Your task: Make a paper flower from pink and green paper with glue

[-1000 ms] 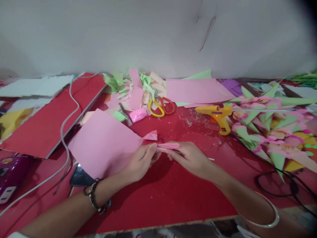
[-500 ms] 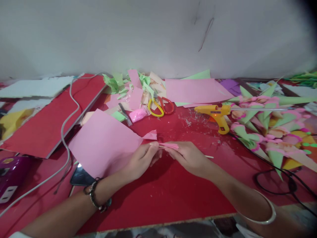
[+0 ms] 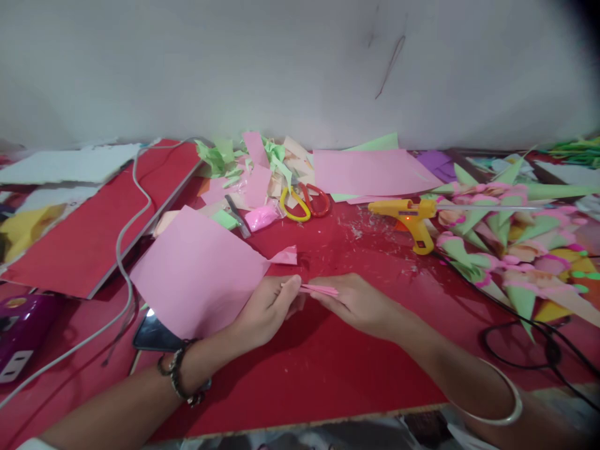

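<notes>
Between my two hands is a narrow bundle of pink paper (image 3: pixel 321 289), folded or stacked in thin layers. My left hand (image 3: pixel 269 309) pinches its left end between thumb and fingers. On the other end, my right hand (image 3: pixel 360 304) is closed, with its fingers bent around the paper; the fingertips are partly hidden. A large pink paper sheet (image 3: pixel 201 269) lies to the left, just behind my left hand and forearm. Near its right corner rests a small pink paper scrap (image 3: pixel 284 255).
A yellow glue gun (image 3: pixel 412 222) stands at right, beside a heap of green and pink paper flowers (image 3: pixel 510 231). Behind are scissors (image 3: pixel 296 205), paper scraps (image 3: pixel 255 181) and pink sheets (image 3: pixel 370 172). A phone (image 3: pixel 154 332), a grey cable (image 3: pixel 122 250) and a red board (image 3: pixel 107 219) lie left.
Both hands have come slightly nearer to me with the pink paper between them. The bundle looks thinner and tilts down a little to the right. Other things are unmoved.
</notes>
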`<state>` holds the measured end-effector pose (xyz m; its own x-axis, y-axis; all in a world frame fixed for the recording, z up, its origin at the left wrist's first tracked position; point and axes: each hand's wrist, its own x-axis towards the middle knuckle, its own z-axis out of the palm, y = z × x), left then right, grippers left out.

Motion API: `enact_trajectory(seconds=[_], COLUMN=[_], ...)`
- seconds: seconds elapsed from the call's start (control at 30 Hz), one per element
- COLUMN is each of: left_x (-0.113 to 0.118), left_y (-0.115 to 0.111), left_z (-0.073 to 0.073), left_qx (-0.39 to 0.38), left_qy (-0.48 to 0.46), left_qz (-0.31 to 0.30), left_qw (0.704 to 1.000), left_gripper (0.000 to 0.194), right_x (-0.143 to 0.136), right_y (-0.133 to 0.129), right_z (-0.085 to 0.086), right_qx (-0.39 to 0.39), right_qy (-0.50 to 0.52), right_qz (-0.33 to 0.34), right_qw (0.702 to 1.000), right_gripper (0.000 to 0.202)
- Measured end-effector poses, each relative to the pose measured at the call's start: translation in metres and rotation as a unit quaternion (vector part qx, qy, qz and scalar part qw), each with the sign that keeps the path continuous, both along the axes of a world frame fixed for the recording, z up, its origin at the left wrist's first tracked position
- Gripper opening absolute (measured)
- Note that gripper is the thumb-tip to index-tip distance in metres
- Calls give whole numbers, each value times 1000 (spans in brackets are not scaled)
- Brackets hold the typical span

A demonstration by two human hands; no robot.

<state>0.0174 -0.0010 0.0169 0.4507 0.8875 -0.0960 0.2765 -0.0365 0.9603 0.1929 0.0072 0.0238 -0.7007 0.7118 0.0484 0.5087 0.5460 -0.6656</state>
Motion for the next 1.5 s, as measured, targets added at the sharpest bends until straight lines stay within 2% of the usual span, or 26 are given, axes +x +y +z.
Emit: enact_trajectory(seconds=[0.13, 0.37, 0.43, 0.5, 0.6, 0.73, 0.8, 0.93, 1.0, 1.07, 1.13, 1.2, 1.27, 1.3, 1.4, 1.5], left_x=[2, -2, -1, 0, 3, 2, 0, -3, -3, -3, -3, -4, -7, -8, -15, -21], left_y=[0, 0, -1, -1, 0, 4, 7, 9, 8, 7, 6, 6, 7, 8, 12, 19], left_z=[-3, -7, -7, -7, -4, 0, 1, 2, 2, 2, 5, 8, 12, 13, 15, 14], left_qx=[-13, 47, 42, 22, -24, -63, -75, -114, -139, -167, -178, -137, -21, 54, 265, 429], left_qy=[-29, -35, -42, -48, -38, -14, -9, -3, -3, -8, -5, 24, 89, 136, 255, 289], left_qz=[23, -20, -25, -14, 22, 33, 17, 4, 9, 13, 11, -1, -7, -7, -32, -112], left_qw=[999, 998, 998, 999, 999, 997, 997, 993, 990, 986, 984, 990, 996, 989, 929, 849], left_gripper=[44, 44, 43, 44, 44, 45, 46, 51, 53, 52, 51, 52, 49, 45, 31, 35], right_x=[-4, -10, -8, -7, -8, -7, -6, -5, -6, -7, -8, -8, -7, -6, -4, -3], right_y=[-4, -5, -4, -4, -4, -7, -8, -11, -13, -14, -13, -12, -8, -7, -3, -2], right_z=[0, 10, 11, 10, 6, -4, -7, -3, -1, 0, -2, -2, -1, 1, 7, 12], right_qx=[28, -121, -142, -130, -47, 128, 238, 434, 471, 476, 455, 389, 268, 196, -1, -101], right_qy=[-9, 110, 116, 105, 75, 8, -56, -156, -177, -181, -174, -147, -85, -45, 40, 70], right_qz=[-36, -70, -61, -58, -77, -66, -52, -26, -18, -17, -23, -43, -76, -89, -73, -24], right_qw=[999, 984, 981, 984, 993, 990, 968, 887, 864, 860, 873, 909, 957, 976, 996, 992], right_gripper=[29, 34, 36, 38, 35, 28, 29, 31, 33, 32, 32, 32, 31, 30, 29, 33])
